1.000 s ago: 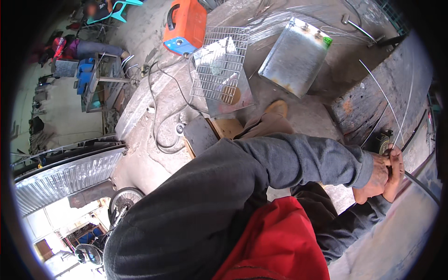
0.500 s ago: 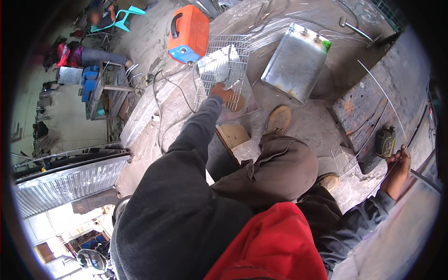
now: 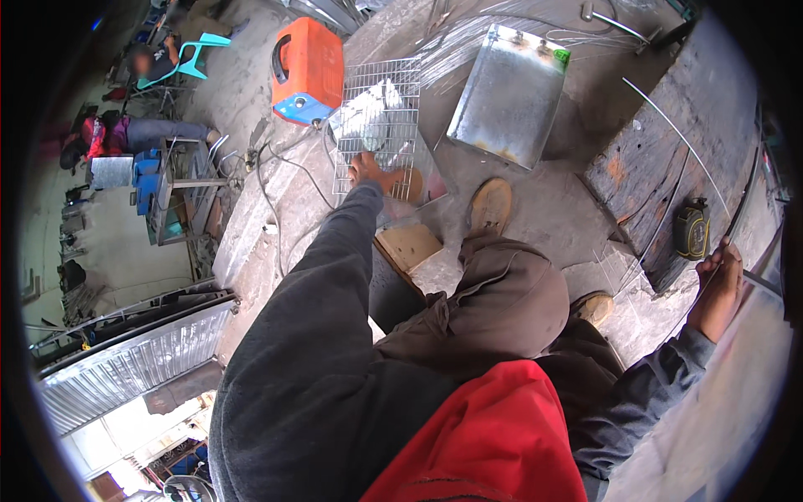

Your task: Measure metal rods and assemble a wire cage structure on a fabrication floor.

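Note:
My left hand (image 3: 370, 171), at the end of an outstretched dark sleeve, is closed on the near part of a wire mesh panel (image 3: 404, 100). Its fingertips are small and partly lost among the wires. Under the mesh lies a shiny, see-through sheet, and my left shoe shows partly beside it. Far to the right, my right hand (image 3: 719, 280) has its fingers closed around a thin rod, whose ends are hard to follow. Just beyond those fingers, a black and yellow tape measure (image 3: 692, 230) rests on a dark, scarred wooden bench (image 3: 640, 180).
An orange and blue welding machine (image 3: 308, 71) stands left of the mesh, its cables (image 3: 272, 180) trailing over the floor. A sheet-metal box (image 3: 510, 96) lies ahead, with a hammer (image 3: 615, 23) beyond. A wooden block (image 3: 410, 247) is near my legs. Two people are at far left.
My left hand has shifted left across the mesh, and its fingers show more plainly now. The whole view has swung slightly. My right hand stays by the tape measure.

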Tool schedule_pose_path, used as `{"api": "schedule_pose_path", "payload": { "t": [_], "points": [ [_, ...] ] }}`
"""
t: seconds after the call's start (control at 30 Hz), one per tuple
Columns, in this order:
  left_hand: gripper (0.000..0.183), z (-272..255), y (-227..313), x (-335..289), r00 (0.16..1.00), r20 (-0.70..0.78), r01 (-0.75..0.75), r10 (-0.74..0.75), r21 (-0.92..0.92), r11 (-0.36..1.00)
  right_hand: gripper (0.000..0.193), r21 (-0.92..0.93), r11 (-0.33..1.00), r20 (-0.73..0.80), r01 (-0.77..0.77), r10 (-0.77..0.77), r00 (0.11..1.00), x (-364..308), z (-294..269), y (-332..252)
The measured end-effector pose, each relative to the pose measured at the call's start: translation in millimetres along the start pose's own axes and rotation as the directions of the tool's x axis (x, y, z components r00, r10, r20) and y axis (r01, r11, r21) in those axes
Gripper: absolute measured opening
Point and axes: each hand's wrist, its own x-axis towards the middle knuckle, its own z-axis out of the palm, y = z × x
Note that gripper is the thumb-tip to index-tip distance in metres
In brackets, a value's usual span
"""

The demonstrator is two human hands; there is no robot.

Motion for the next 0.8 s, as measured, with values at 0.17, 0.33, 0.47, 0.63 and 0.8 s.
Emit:
{"api": "schedule_pose_path", "payload": {
  "t": [0.17,0.33,0.47,0.63,0.8],
  "points": [
    [0.100,3.3,-1.1,-1.9,0.995,-0.097,-0.032,0.033,0.004,0.999,0.035,-0.001,1.000,-0.008,-0.008,0.007,1.000,1.9,2.6,0.2],
    [0.099,11.7,33.2,-7.5,0.996,-0.039,0.080,-0.086,-0.139,0.987,0.034,-0.065,0.998,-0.022,0.006,-0.007,1.000,1.3,-3.9,-4.7],
    [0.098,2.5,21.1,-5.4,0.992,-0.087,0.074,-0.089,-0.159,0.985,0.033,-0.060,0.998,-0.014,-0.003,0.002,1.000,5.4,5.3,5.3],
    [0.086,2.1,36.5,4.3,0.976,-0.140,0.110,-0.167,-0.341,0.933,0.032,-0.080,0.997,-0.048,-0.011,0.007,0.999,3.1,6.1,-2.4],
    [0.066,-0.9,-13.6,29.2,0.932,-0.347,-0.007,-0.107,-0.313,0.950,0.033,-0.047,0.999,-0.016,-0.005,0.004,1.000,6.5,4.3,3.8]
  ]
}}
